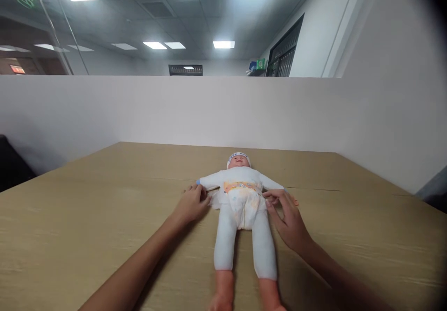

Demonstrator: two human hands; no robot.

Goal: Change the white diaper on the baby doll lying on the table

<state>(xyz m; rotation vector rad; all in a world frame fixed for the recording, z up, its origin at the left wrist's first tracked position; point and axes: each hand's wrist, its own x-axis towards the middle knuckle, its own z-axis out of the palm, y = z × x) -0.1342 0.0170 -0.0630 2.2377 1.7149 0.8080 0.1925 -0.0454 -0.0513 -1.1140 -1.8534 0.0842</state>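
A baby doll (240, 222) in white clothes lies on its back on the wooden table (87, 218), head away from me, bare feet toward me. A printed diaper (244, 204) is around its waist. My left hand (193, 203) rests on the table at the doll's left side, fingers touching the diaper's side flap near the doll's arm. My right hand (286, 215) lies at the other side, fingers curled at the diaper's edge by the doll's hip. Whether either hand pinches the flap is unclear.
A white partition wall (174, 111) runs along the table's far edge and up the right side. A dark object (10, 162) sits at the far left. Ceiling lights and office space show beyond the partition.
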